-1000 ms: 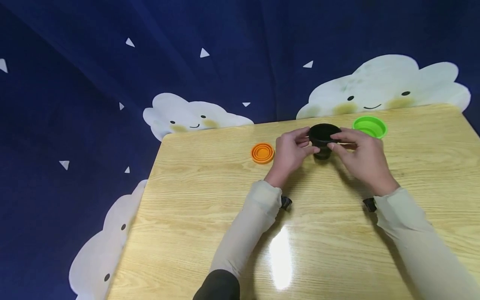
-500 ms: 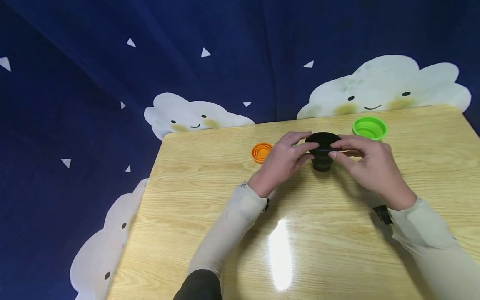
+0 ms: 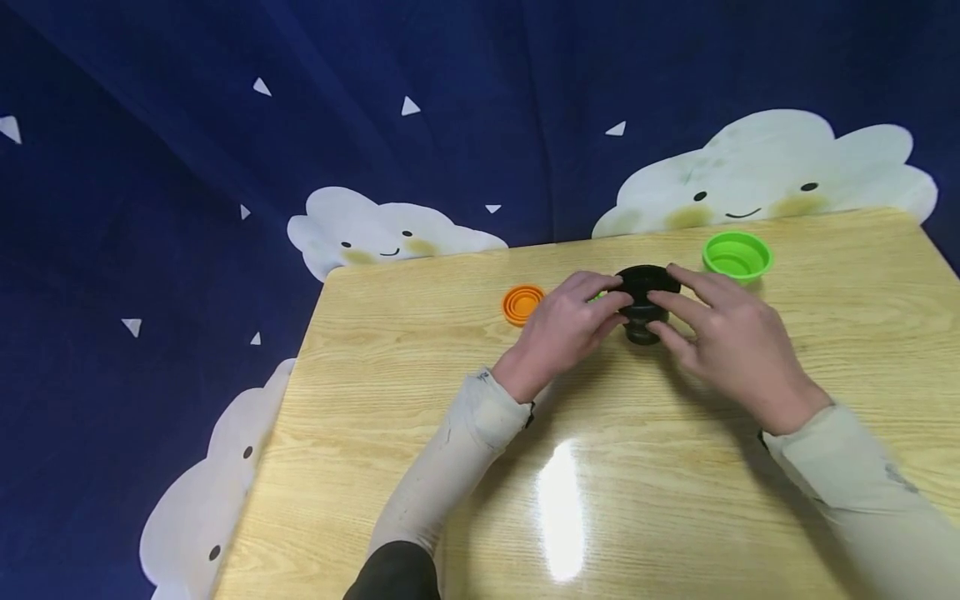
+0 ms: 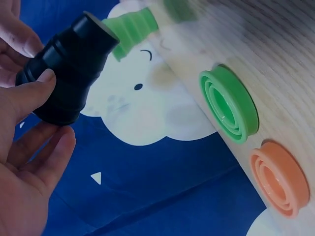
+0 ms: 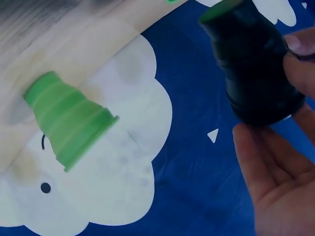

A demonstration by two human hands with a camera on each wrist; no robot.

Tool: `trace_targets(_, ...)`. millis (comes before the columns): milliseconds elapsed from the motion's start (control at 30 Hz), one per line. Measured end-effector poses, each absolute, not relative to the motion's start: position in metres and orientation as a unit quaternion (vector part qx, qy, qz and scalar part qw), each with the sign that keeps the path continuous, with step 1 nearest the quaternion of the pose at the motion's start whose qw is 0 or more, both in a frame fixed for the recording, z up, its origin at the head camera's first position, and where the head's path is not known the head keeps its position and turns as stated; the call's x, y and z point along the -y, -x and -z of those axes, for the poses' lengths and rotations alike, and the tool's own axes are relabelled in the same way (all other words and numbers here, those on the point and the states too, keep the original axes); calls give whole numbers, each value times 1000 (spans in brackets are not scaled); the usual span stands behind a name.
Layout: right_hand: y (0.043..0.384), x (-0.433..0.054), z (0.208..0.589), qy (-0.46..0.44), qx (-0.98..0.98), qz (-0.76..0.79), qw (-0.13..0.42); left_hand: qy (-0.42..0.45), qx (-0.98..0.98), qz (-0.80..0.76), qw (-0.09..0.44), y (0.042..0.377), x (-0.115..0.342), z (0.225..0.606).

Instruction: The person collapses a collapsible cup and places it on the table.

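A black collapsible cup, drawn out in ridged tiers with its wide mouth up, is between both hands in the head view. My left hand grips its left side, with fingertips at the rim and the thumb on the ridged wall in the left wrist view. From the right, my right hand holds it, index and middle fingers over the rim and thumb lower on the wall. The right wrist view shows the cup with right fingers at its wide rim.
An extended green collapsible cup stands at the table's back right. A flattened orange cup lies left of the hands. Next to it, a flattened green cup is mostly hidden behind the left hand in the head view. A dark blue curtain hangs behind.
The black cup has come slightly nearer the person. The left fingers shifted from its side onto the rim; the right fingers have just spread and changed their place on the rim.
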State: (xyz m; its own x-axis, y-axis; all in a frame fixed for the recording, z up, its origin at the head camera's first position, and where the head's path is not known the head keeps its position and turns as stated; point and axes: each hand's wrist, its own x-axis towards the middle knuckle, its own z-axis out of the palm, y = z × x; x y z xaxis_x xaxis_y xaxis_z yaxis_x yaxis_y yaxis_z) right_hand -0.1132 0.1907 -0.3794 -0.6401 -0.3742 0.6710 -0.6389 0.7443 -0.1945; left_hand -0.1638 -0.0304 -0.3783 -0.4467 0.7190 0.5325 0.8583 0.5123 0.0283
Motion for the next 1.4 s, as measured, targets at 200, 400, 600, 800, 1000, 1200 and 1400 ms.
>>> trace_targets(200, 113, -188, 380, -299, 876, -194, 325, 473, 831, 123, 265, 161, 28, 378)
trace_targets(400, 113, -186, 379, -306, 875, -178, 331, 482, 819, 71, 303, 159, 27, 381)
trace_targets(600, 113, -188, 377, -313, 881, -168, 312, 486, 809, 58, 324, 158, 26, 382)
trace_targets(800, 111, -194, 376, -328, 885, -184, 276, 497, 807, 60, 315, 156, 29, 380)
trace_targets(1000, 110, -194, 380, -332, 879, -200, 277, 502, 809, 108, 284, 155, 32, 381)
trace_targets(1200, 113, -190, 387, -330, 861, -230, 310, 498, 801, 198, 266, 155, 28, 383)
trace_targets(1400, 112, -184, 389, -268, 864, -317, 286, 448, 793, 365, 190, 154, 27, 385)
